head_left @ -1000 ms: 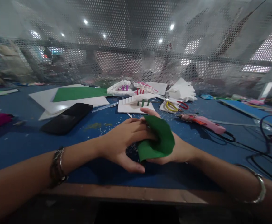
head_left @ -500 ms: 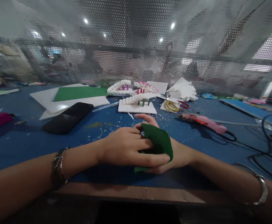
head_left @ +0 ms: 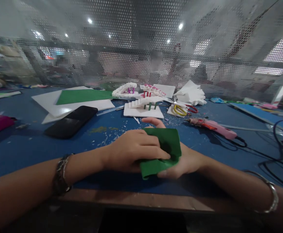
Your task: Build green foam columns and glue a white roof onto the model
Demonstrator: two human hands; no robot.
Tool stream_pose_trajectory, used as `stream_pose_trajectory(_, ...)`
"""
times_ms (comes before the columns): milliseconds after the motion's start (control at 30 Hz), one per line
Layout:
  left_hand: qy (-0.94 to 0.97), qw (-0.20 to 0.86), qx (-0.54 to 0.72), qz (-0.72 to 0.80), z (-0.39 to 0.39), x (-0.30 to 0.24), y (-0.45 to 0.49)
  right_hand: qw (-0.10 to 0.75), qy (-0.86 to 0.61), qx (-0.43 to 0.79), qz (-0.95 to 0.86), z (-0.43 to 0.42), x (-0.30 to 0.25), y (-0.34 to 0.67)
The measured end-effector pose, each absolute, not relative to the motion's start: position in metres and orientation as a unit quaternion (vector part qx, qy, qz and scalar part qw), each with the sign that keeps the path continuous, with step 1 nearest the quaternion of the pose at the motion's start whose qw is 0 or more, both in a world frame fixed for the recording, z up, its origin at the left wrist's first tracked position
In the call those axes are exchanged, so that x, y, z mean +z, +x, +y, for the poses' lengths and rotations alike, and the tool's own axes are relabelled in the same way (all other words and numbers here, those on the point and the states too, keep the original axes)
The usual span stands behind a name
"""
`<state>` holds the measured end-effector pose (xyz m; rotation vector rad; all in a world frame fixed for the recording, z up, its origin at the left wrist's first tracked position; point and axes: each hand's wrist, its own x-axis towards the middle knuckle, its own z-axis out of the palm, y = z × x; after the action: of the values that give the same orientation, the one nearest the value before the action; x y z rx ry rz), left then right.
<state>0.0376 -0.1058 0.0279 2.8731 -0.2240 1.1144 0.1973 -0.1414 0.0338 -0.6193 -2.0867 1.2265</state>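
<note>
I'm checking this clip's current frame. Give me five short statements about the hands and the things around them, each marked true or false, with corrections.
1. The left hand has fingers lying over the green piece. True.
2. The black phone lies to the right of both hands. False: the black phone is on the left.
3. The green piece partly hides the right hand. True.
4. The right hand holds the pink tool. False: the pink tool lies on the blue table.
5. The stepped model nearest the hands has red posts. False: the stepped model has green posts.
</note>
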Motion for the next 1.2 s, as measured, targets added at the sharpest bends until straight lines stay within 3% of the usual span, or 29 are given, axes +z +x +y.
stream_pose_trajectory(133,0.926,0.086,0.359,-0.074,-0.105,0.028,0.037,0.33,-0.26,0.507,-0.753,-0.142,0.029,0.199)
stream_pose_trajectory(300,0.961,0.127,0.24,-0.051,-0.105,0.03,0.035,0.306,-0.289,0.449,-0.788,-0.141,0.027,0.2)
stream_pose_trajectory(533,0.961,0.019,0.276,-0.008,-0.11,0.027,0.039,0.29,-0.297,0.411,-0.812,-0.142,0.03,0.199)
stream_pose_trajectory(800,0.922,-0.039,0.382,0.052,-0.111,0.022,0.036,0.371,-0.256,0.46,-0.765,-0.14,0.031,0.2)
stream_pose_trajectory(933,0.884,-0.142,0.443,0.051,-0.102,0.023,0.03,0.411,-0.243,0.516,-0.711,-0.138,0.033,0.202)
stream_pose_trajectory(1100,0.849,-0.368,0.377,-0.023,-0.086,0.036,0.016,0.444,-0.271,0.522,-0.676,-0.136,0.035,0.205)
stream_pose_trajectory(1200,0.84,-0.419,0.344,0.0,-0.079,0.041,0.009,0.473,-0.285,0.521,-0.65,-0.134,0.034,0.21)
